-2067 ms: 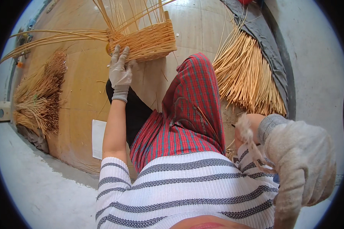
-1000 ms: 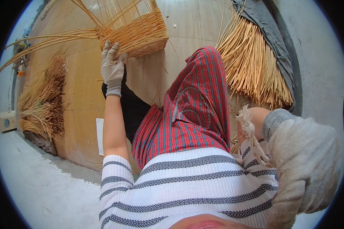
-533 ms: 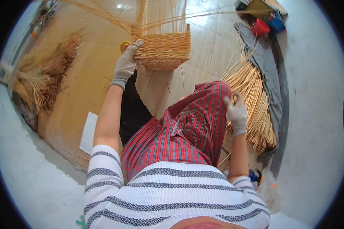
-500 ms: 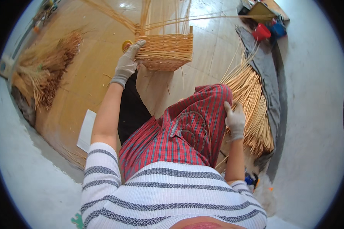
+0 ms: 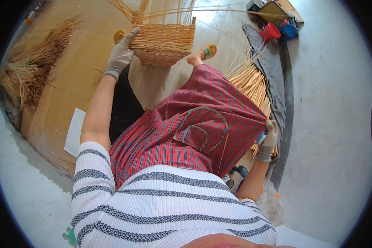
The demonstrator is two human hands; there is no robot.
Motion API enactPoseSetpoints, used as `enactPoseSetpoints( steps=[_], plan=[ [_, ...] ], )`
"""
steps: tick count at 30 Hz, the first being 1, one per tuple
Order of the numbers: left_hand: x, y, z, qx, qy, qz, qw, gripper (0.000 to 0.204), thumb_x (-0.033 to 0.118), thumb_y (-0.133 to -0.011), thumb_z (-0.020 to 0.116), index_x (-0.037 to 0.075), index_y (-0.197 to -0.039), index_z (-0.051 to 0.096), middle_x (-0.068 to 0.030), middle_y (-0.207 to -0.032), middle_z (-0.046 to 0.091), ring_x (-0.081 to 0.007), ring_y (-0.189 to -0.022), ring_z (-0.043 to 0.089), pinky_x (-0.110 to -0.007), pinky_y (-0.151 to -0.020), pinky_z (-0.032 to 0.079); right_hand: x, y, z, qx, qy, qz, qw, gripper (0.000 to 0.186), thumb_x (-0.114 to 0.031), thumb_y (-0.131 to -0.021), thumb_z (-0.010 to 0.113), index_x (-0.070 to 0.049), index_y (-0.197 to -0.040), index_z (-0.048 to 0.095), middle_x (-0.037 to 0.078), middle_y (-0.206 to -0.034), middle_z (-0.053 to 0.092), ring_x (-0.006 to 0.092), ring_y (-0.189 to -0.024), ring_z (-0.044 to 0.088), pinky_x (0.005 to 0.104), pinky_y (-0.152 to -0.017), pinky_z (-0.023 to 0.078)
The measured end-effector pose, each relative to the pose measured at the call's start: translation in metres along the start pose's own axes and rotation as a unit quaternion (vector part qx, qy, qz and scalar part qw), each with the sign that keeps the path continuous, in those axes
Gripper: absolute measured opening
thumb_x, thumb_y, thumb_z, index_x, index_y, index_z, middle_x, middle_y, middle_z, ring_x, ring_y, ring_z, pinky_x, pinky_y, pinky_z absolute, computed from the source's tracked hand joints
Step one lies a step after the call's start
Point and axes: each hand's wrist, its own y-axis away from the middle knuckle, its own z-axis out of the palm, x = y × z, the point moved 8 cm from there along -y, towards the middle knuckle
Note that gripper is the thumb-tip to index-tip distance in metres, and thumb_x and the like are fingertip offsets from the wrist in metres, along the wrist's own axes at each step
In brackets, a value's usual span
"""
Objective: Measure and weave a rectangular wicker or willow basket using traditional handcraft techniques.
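Observation:
A half-woven wicker basket (image 5: 163,41) stands ahead of me on the floor, with long upright canes rising from its rim. My left hand (image 5: 120,56), in a pale work glove, is closed on the basket's left edge; the fingers behind the weave are hidden. Over my lap lies a red plaid apron (image 5: 186,111) with a curved-trim pocket. Its right edge is pinched in my right hand (image 5: 270,138), also gloved, which pulls the cloth taut out to the right.
Beside my right leg, a bundle of peeled canes (image 5: 252,84) rests on a grey cloth (image 5: 273,78). A bundle of brown stalks (image 5: 41,58) lies at the left, with a white sheet (image 5: 75,131) nearer. Red (image 5: 270,32) and blue containers (image 5: 289,29) stand at the far right.
My right hand has drawn the apron's edge away from my knee to the right and nearer me. A foot in a yellow slipper now shows beside the basket. My left hand stays on the basket.

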Motion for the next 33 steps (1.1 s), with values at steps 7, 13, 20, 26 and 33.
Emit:
enactPoseSetpoints(
  steps=[7, 13, 20, 26, 33],
  plan=[
    [-0.009, 0.007, 0.006, 0.022, 0.005, -0.021, 1.000, 0.073, -0.009, -0.080, 0.072, 0.010, -0.146, 0.047, -0.0041, -0.144, 0.055, -0.0164, -0.133, 0.050, -0.029, -0.111, 0.039, -0.020, 0.083, 0.025, -0.033, 0.599, -0.057, 0.798, 0.025, -0.032, -0.096, 0.060, -0.008, -0.103, 0.062, 0.021, -0.089, 0.069, 0.0371, -0.087, 0.069, 0.0467, -0.075, 0.053],
    [-0.007, 0.023, 0.007, 0.031, -0.003, -0.049, 0.998, 0.064, -0.012, -0.085, 0.066, 0.006, -0.144, 0.048, -0.0095, -0.146, 0.051, -0.0219, -0.136, 0.047, -0.034, -0.112, 0.044, 0.066, 0.153, 0.199, -0.402, 0.467, -0.044, 0.787, 0.021, -0.024, -0.091, 0.065, -0.009, -0.105, 0.064, 0.015, -0.091, 0.069, 0.0344, -0.087, 0.067, 0.0466, -0.079, 0.053],
    [0.005, 0.030, 0.009, 0.046, -0.061, -0.049, 0.996, 0.068, -0.014, -0.081, 0.067, 0.005, -0.143, 0.048, -0.0091, -0.146, 0.051, -0.0209, -0.135, 0.048, -0.034, -0.113, 0.042, 0.032, 0.024, 0.268, -0.223, 0.316, -0.238, 0.891, 0.029, -0.021, -0.085, 0.075, -0.011, -0.110, 0.064, 0.009, -0.099, 0.068, 0.0274, -0.091, 0.067, 0.0384, -0.082, 0.054],
    [0.013, 0.014, 0.007, 0.049, -0.099, -0.037, 0.993, 0.062, -0.011, -0.084, 0.067, 0.011, -0.140, 0.053, -0.0086, -0.141, 0.056, -0.0214, -0.128, 0.056, -0.034, -0.108, 0.047, 0.088, -0.059, 0.371, -0.159, 0.104, -0.162, 0.968, 0.046, -0.019, -0.078, 0.085, -0.004, -0.111, 0.058, 0.008, -0.100, 0.063, 0.0190, -0.098, 0.062, 0.0327, -0.092, 0.050],
    [0.019, 0.004, 0.008, 0.019, -0.153, -0.052, 0.987, 0.054, -0.011, -0.077, 0.070, 0.006, -0.128, 0.064, -0.0122, -0.138, 0.058, -0.0250, -0.131, 0.053, -0.035, -0.111, 0.044, 0.112, -0.072, 0.381, -0.142, -0.010, -0.150, 0.978, 0.046, -0.002, -0.071, 0.088, -0.004, -0.102, 0.054, 0.003, -0.098, 0.059, 0.0138, -0.092, 0.059, 0.0306, -0.084, 0.053]
  ],
)
